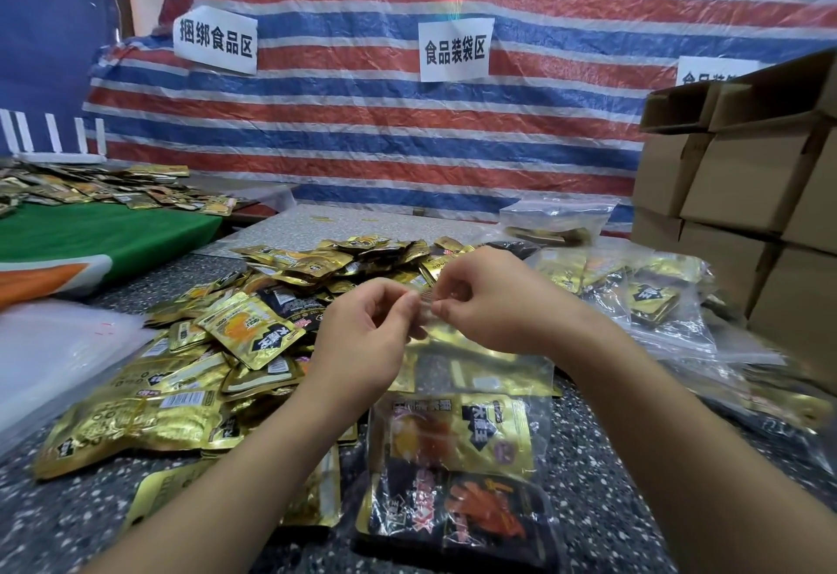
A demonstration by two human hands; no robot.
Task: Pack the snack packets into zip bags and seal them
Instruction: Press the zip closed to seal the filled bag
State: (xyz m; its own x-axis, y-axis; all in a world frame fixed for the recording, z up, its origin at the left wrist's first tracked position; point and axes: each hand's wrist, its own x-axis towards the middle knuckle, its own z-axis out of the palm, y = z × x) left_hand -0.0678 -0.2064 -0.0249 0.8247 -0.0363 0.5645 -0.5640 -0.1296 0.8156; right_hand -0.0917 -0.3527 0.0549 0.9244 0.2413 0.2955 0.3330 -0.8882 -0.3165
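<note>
A clear zip bag [471, 374] holding gold and black snack packets lies on the speckled table [602, 483] in front of me. My left hand [362, 338] and my right hand [489, 302] both pinch its top strip, fingertips almost touching at the middle. A big heap of loose gold snack packets [253, 338] spreads to the left and behind my hands. Another gold and black packet [457, 514] lies near the table's front edge.
Filled zip bags [647, 297] are piled at the right, beside stacked cardboard boxes [743, 193]. Flat clear bags [59, 356] lie at the left. A green cloth table [90, 234] with more packets stands at the far left. A striped tarp [362, 120] hangs behind.
</note>
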